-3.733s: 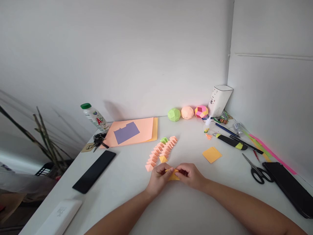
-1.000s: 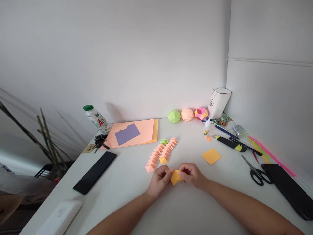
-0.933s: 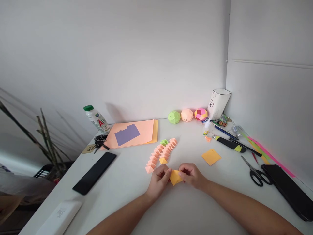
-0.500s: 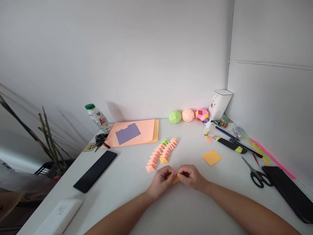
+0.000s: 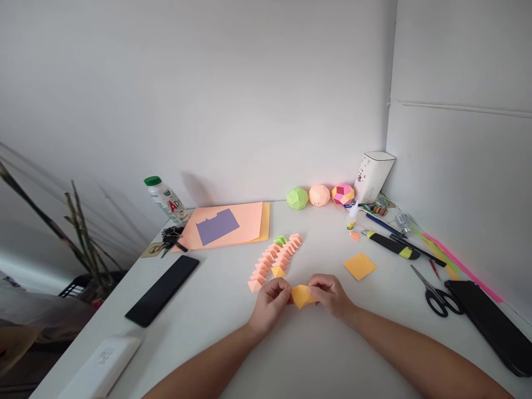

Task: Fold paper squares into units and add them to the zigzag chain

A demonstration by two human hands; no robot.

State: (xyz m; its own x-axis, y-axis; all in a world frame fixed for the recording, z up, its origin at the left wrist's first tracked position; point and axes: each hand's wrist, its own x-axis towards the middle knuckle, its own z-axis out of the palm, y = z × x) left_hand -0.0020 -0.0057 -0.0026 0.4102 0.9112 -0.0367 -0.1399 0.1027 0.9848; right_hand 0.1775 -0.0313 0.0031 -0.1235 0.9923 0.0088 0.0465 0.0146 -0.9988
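A small yellow-orange paper piece (image 5: 303, 296) is held between both hands above the table. My left hand (image 5: 271, 305) pinches its left edge, and my right hand (image 5: 331, 296) grips the right edge. Just beyond the hands, two rows of folded pink paper pieces (image 5: 261, 269) stand on the table, with a green folded piece (image 5: 280, 240) at the far end and a yellow one (image 5: 278, 271) at the near end. To the right lies a stack of yellow-orange square paper (image 5: 360, 266).
Scissors (image 5: 435, 295), a cutter (image 5: 393, 246), a glue bottle (image 5: 352, 216) and a black case (image 5: 490, 327) are at the right. Three paper balls (image 5: 320, 195) sit by the wall. Paper sheets (image 5: 249, 221), a bottle (image 5: 166, 200) and a black phone-like slab (image 5: 162, 291) are at the left.
My hands have moved slightly apart, and more of the yellow-orange paper shows between them. Its surface now looks more opened out.
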